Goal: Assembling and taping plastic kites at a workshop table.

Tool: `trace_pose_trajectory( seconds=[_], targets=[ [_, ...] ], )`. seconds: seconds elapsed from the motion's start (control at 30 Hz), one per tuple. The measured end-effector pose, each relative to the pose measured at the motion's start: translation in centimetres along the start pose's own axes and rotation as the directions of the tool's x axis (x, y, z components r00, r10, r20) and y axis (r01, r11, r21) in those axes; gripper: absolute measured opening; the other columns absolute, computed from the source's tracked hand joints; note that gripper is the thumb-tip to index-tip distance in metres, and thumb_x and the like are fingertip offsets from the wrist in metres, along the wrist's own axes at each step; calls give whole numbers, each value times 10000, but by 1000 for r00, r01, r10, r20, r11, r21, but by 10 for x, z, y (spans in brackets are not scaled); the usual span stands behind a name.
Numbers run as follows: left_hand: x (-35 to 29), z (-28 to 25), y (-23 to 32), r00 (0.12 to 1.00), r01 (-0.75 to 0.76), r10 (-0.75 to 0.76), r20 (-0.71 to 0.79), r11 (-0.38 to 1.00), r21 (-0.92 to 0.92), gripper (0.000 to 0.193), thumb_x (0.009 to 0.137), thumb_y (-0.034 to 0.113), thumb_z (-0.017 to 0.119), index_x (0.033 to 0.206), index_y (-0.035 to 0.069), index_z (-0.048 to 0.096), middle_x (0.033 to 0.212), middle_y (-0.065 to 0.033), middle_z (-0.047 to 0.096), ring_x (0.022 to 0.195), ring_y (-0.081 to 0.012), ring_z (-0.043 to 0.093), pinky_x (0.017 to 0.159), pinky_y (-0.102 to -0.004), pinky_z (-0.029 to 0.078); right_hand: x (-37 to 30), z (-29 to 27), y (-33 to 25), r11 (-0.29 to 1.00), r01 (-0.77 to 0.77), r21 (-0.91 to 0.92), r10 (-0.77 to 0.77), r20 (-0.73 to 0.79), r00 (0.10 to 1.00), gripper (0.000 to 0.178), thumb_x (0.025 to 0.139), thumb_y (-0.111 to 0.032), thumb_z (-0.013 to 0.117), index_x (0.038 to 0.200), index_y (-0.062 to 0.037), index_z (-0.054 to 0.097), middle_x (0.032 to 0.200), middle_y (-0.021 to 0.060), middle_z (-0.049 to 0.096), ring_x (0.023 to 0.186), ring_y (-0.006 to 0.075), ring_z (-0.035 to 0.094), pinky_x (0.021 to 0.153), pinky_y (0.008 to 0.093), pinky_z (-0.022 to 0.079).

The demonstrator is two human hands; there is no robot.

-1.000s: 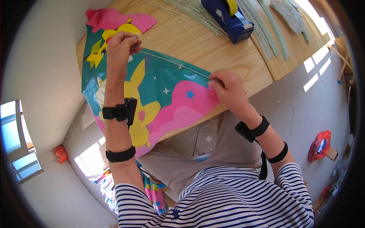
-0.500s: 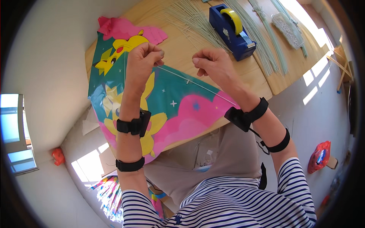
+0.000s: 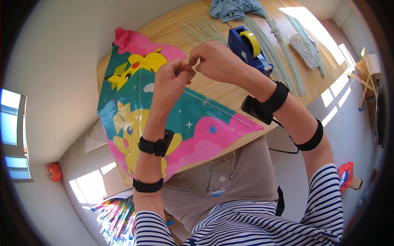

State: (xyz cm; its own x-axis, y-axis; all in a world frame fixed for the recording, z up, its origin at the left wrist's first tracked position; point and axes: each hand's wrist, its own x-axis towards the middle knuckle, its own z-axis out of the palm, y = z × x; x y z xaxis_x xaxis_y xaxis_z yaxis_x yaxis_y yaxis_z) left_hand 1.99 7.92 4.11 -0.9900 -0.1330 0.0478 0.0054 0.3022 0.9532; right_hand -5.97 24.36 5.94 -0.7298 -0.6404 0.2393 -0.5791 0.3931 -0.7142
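A triangular green and pink kite (image 3: 191, 141) printed with yellow cartoon figures lies on the wooden table in front of me. One thin white rod (image 3: 221, 109) runs along its right-hand edge, with a small fitting partway along. My left hand (image 3: 172, 80) is raised over the kite, thumb and fingers closed in a pinch. Close beside it, my right hand (image 3: 217, 61) is also pinched, its bent fingertips almost meeting the left ones. Anything between the fingers is too small or too hidden to make out.
Beyond my right hand stands a blue tape dispenser (image 3: 237, 43) with a yellow roll (image 3: 252, 43). Bundles of thin pale rods (image 3: 285, 53) lie alongside, near a clear box of small white parts (image 3: 304, 51). Blue cloth (image 3: 236, 9) is bunched at the far edge.
My right hand has moved left, from well apart to right beside my left hand. The view has shifted, bringing the blue cloth into sight.
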Motion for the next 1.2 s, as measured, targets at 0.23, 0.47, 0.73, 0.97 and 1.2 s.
trace_pose_trajectory(
  seconds=[0.23, 0.47, 0.73, 0.97, 1.2],
  targets=[
    [-2, 2, 3, 1000, -8, 8, -3, 997, -75, 126, 865, 103, 725, 894, -11, 679, 756, -23, 663, 683, -87, 615, 641, -241, 511, 0, 1, 2, 997, -36, -68, 38, 24, 999, 112, 748, -14, 635, 816, 17, 718, 723, 174, 665, 674, 281, 639, 615, 370, 497],
    [-20, -1, -24, 998, 61, -62, 5, 969, -240, 124, 931, 124, 719, 953, 7, 686, 845, -30, 690, 746, -116, 664, 713, -253, 536, -5, 10, 12, 994, 16, -109, -26, -93, 995, 95, 783, -60, 663, 825, 14, 704, 726, 141, 666, 685, 264, 643, 646, 359, 511],
    [-77, 32, -91, 905, -398, 408, 118, 717, 572, 296, 817, 116, 779, 1091, 46, 692, 1050, -92, 712, 997, -282, 664, 861, -363, 530, -22, 0, 12, 996, -66, 56, 72, -113, 991, 102, 774, -43, 600, 801, -8, 692, 726, 157, 665, 680, 314, 645, 641, 390, 524],
    [-114, 64, -92, 863, -504, 367, 346, 640, 579, 415, 754, 72, 785, 1156, 42, 684, 1232, -134, 666, 1184, -350, 591, 1004, -440, 469, -30, -9, 19, 931, -238, 278, 251, -14, 968, 130, 783, -23, 592, 830, 3, 710, 654, 94, 652, 563, 165, 645, 542, 313, 519],
    [-76, 43, -117, 921, -378, 361, 146, 741, 555, 363, 838, 31, 711, 1198, 24, 663, 1296, -147, 647, 1276, -363, 547, 1087, -448, 420, -51, -15, 23, 889, -281, 362, 295, 18, 955, 105, 807, -53, 622, 843, -11, 712, 656, 62, 652, 548, 106, 613, 508, 275, 499]
  ],
)
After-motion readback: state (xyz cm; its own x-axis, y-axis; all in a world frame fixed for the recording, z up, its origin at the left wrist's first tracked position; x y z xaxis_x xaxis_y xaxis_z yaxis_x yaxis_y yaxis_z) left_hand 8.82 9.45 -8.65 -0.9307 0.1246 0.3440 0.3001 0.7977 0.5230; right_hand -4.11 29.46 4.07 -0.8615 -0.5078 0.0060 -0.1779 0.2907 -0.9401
